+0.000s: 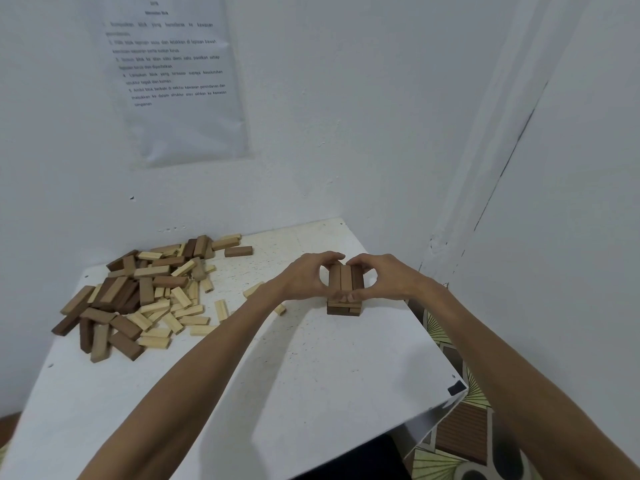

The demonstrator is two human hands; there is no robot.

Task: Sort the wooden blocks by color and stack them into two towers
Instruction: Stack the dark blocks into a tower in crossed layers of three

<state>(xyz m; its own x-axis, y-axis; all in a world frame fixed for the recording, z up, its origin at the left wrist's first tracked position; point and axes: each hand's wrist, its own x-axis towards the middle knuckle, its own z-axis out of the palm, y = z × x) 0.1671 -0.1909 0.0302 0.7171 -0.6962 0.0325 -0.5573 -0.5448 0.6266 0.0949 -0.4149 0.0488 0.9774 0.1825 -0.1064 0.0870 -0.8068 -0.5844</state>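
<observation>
A low tower of dark brown blocks (345, 284) stands on the white table (311, 368) near its right side, with three blocks side by side in its top layer. My left hand (304, 277) grips the top layer from the left, fingers curled over the far end and thumb at the near end. My right hand (384, 277) grips it the same way from the right. A loose heap of dark and pale wooden blocks (145, 296) lies at the table's left.
A few stray pale blocks (221, 310) lie between the heap and my left arm. White walls close in behind and on the right. A printed sheet (176, 77) hangs on the back wall. The table's right edge drops to a patterned floor (460, 438).
</observation>
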